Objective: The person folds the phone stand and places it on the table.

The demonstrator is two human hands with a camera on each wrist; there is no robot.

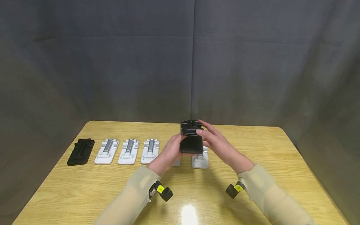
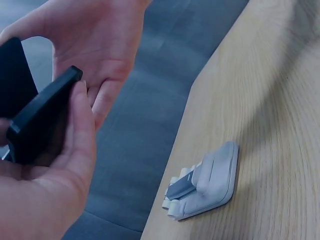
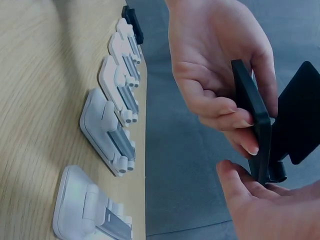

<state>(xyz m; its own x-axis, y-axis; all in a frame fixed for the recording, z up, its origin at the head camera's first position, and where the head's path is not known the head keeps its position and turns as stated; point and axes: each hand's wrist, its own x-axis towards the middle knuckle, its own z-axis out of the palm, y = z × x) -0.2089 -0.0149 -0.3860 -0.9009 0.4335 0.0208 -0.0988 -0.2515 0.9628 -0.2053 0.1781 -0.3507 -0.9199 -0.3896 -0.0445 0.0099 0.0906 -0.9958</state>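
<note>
Both hands hold a black folding phone stand (image 1: 192, 144) above the table, its panel (image 3: 299, 112) swung out at an angle from the base. My left hand (image 1: 170, 153) grips the base from the left, with fingers curled under it, as the right wrist view shows. From the other side, my right hand (image 1: 220, 148) pinches the hinged end, thumb on the near face and a finger at the far edge. Behind the held stand, a white phone stand (image 1: 199, 162) lies partly hidden on the table, and another (image 1: 177, 162) shows only a corner.
Left of the hands, three white phone stands with grey arms (image 1: 150, 151) (image 1: 128, 152) (image 1: 107, 152) lie folded in a row. A folded black one (image 1: 81, 152) ends the row at the left. The wooden table (image 1: 84, 193) meets a grey curtain (image 1: 126, 78) behind it.
</note>
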